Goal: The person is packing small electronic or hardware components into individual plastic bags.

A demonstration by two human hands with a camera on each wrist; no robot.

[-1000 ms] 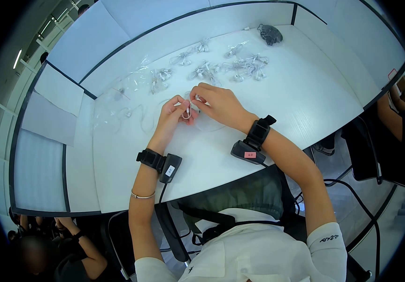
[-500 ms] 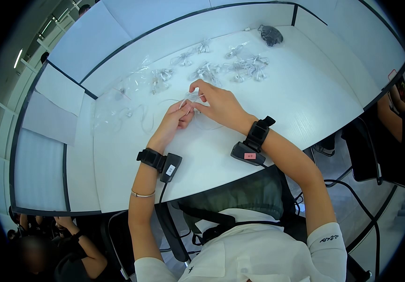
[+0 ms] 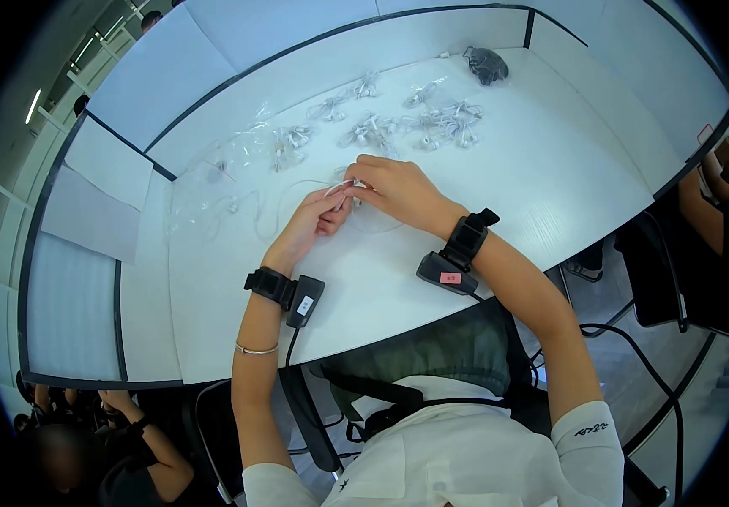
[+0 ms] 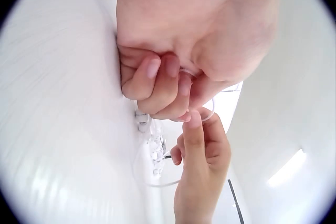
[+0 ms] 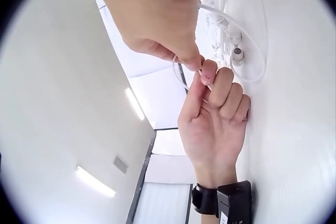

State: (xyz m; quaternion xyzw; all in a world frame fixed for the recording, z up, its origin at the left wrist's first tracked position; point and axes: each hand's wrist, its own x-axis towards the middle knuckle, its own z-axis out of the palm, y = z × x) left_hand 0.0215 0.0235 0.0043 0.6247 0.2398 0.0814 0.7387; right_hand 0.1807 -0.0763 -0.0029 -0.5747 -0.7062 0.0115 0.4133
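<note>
Your right hand (image 3: pixel 398 184) had come down and in since half a second before, so its fingertips met those of your left hand (image 3: pixel 309 218), which had hardly moved. Between them was a thin, round, white plastic cord (image 5: pixel 219 12). You held it over the left half of the smooth white desk surface (image 3: pixel 466 211), well back from its near edge. One big loop of it hung out past your hands.

Your left fingers were curled in, and the thumb and first finger pinched the cord. Your right hand was nearly closed at the tips, with thumb and first finger pinching the cord too, right by the left ones.

Small bunches of white cords in clear plastic (image 3: pixel 368 128) lay beyond your hands, toward the far edge. Crumpled clear plastic bags (image 3: pixel 250 139) lay toward the far left corner, and a dark gray round bundle in clear plastic (image 3: pixel 487 66) sat near the far right corner.

It looked like you were partway through working the cord into shape. The next move seemed to call for a firm left pinch and a gentle right pull, so the loop would not slip or twist.
</note>
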